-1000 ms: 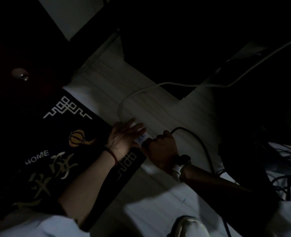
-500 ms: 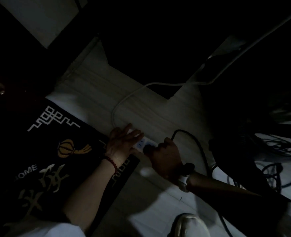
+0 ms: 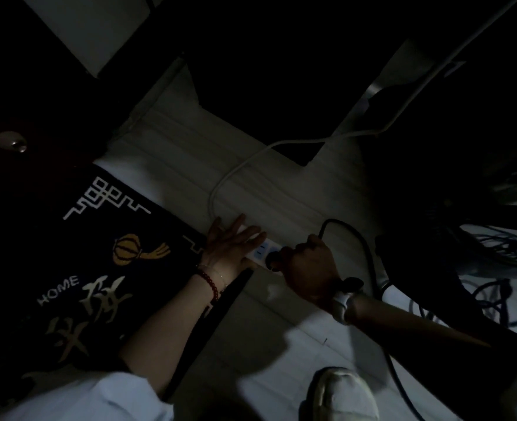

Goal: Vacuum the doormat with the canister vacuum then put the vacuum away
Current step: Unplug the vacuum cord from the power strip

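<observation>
black plug [image 3: 274,257] gripped by right hand [image 3: 310,268], left hand [image 3: 231,247] beside.

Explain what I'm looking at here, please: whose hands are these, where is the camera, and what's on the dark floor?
No robot here: a person wears a camera on the head, looking down at their own hands. The left hand lies flat, fingers straight, steadying a white power strip on the pale floor. The right hand grips a black plug at the strip, with its black cord looping away. Beside them lies a dark doormat reading HOME. A white cable runs from the strip.
</observation>
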Motion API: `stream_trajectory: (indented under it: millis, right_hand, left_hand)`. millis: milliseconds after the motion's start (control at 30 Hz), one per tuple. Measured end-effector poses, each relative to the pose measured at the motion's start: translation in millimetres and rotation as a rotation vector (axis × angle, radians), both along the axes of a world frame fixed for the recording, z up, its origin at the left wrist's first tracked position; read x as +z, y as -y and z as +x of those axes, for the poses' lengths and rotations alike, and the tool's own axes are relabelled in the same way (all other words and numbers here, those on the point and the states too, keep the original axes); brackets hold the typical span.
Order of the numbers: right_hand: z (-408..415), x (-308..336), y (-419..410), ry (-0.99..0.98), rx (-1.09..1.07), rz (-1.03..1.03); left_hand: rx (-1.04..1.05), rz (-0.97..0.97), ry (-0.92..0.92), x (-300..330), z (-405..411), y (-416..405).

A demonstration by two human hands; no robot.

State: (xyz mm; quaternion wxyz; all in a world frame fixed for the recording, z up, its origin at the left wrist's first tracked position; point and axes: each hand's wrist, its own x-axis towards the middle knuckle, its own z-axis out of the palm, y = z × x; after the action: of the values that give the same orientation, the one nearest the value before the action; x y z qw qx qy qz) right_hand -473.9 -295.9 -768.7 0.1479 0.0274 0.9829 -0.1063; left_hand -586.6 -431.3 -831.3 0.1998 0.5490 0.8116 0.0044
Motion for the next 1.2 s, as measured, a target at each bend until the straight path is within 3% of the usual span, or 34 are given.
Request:
stream_trajectory:
  millis: [233,333,400,467,533,600,700,800,900,1033,1133,1200]
  right_hand:
    - [-1,1,-8,-0.015,0.034,0.054]
    - [5,6,5,-0.127,0.063,0.037]
    - [-4,29,12,-0.262,0.070,-0.026]
    - [-19,55,10,-0.236,0.048,-0.009]
    - [-25,66,-3,-0.201,-0.149,-0.124]
    - [-14,76,-12,-0.105,-0.456,-0.395]
    - [14,102,-9,-0.061,-0.763,-0.688]
    - [32,156,5,-0.123,-0.909,-0.836]
    - [48,232,27,-0.172,-1.034,-1.062]
    - [70,339,43,-0.293,-1.094,-1.222]
    - [94,416,34,-0.481,-1.265,-1.281]
    - [121,459,28,-0.589,-1.410,-1.287]
  left_hand:
    - [0.014,-0.026,0.017,4,-4,-1]
    - [0.090,0.004,0.050,9,1,-2]
    - [0.129,-0.043,0.124,15,2,-5]
    - [0.184,-0.068,0.172,18,6,-9]
    - [0.219,-0.156,0.185,15,6,-11]
    - [0.159,-0.077,0.115,30,9,-10]
    - [0.322,0.050,0.262,58,24,7]
    - [0.557,0.240,0.527,121,55,7]
    - [0.550,0.352,0.839,216,83,-6]
    - [0.555,0.068,1.077,337,117,-19]
    - [0.639,0.008,1.376,422,148,-23]
    - [0.591,0.002,1.398,468,167,-15]
